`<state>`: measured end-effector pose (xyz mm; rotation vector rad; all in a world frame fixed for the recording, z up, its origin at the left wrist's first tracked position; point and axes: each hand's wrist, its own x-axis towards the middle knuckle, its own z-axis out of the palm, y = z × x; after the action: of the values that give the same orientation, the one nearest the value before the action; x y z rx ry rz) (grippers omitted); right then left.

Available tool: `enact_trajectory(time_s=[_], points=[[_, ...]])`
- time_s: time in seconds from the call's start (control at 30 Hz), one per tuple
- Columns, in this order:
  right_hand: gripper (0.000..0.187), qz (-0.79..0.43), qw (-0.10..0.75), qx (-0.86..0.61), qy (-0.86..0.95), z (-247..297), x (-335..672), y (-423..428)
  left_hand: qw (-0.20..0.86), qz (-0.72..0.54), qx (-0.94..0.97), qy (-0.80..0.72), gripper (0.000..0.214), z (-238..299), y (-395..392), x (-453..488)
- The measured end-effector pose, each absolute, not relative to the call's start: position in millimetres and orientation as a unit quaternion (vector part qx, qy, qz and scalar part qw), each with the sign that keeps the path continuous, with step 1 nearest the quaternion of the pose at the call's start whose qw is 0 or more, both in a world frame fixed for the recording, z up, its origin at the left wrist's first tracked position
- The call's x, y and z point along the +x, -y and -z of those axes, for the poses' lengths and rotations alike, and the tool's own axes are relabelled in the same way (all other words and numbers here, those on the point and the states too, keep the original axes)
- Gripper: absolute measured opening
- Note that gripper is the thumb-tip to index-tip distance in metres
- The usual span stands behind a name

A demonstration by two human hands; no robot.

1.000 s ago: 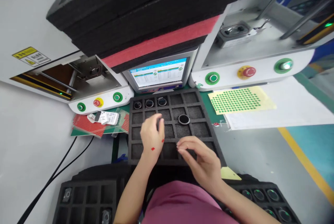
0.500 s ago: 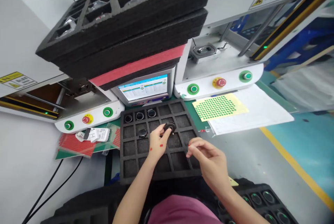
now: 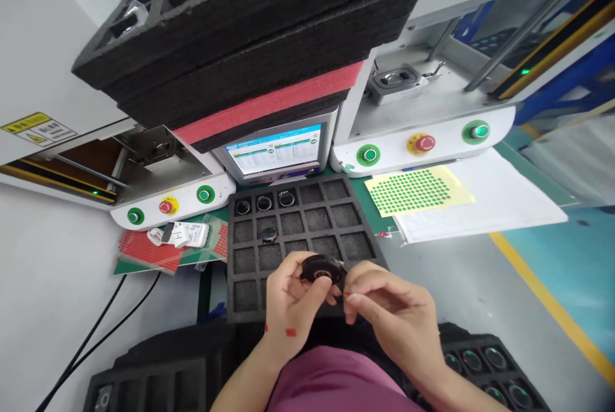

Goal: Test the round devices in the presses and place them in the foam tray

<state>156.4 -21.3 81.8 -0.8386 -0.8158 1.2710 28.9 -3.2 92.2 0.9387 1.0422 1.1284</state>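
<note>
My left hand (image 3: 295,303) is closed around a round black watch body (image 3: 323,266), its thumb pressed on the coppery ring at the centre. Two small red stickers are stuck to the skin near my left wrist. My right hand (image 3: 391,309) pinches a tiny red sticker (image 3: 346,295) between thumb and forefinger, right beside the watch body. Both hands are over the near edge of a black foam tray (image 3: 244,263) with square pockets. Several similar round watch bodies (image 3: 264,203) sit in its far left pockets, and another watch body (image 3: 270,234) lies one row nearer.
Stacked foam trays (image 3: 250,47) loom above the monitor (image 3: 276,154). Button panels (image 3: 423,143) flank it. Red sticker sheets (image 3: 148,250) lie left; a green-dot sheet (image 3: 418,189) and white paper (image 3: 500,200) lie right. Another tray of watch bodies (image 3: 494,357) is low right.
My left hand has drawn the watch body down from over the tray towards me. Both hands now meet at it, the right still pinching the red sticker. The view has shifted slightly.
</note>
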Motion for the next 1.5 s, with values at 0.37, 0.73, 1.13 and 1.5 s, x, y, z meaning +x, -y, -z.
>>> enact_trajectory(time_s=[0.37, 0.73, 1.13, 1.5], points=[[0.008, -0.523, 0.638, -0.381, 0.419, -96, 159, 25, 0.559, -0.479, 0.478, -0.479, 0.012, -94, 14, 24], [0.011, -0.621, 0.644, -0.314, 0.318, -88, 149, 32, 0.328, -0.437, 0.701, -0.458, 0.042, -101, 23, 30], [0.015, -0.643, 0.615, -0.317, 0.329, -93, 160, 30, 0.572, -0.316, 0.646, -0.395, 0.048, -117, 24, 2], [0.016, -0.694, 0.54, -0.326, 0.346, -104, 165, 32, 0.651, -0.386, 0.54, -0.368, 0.043, -117, 20, 1]])
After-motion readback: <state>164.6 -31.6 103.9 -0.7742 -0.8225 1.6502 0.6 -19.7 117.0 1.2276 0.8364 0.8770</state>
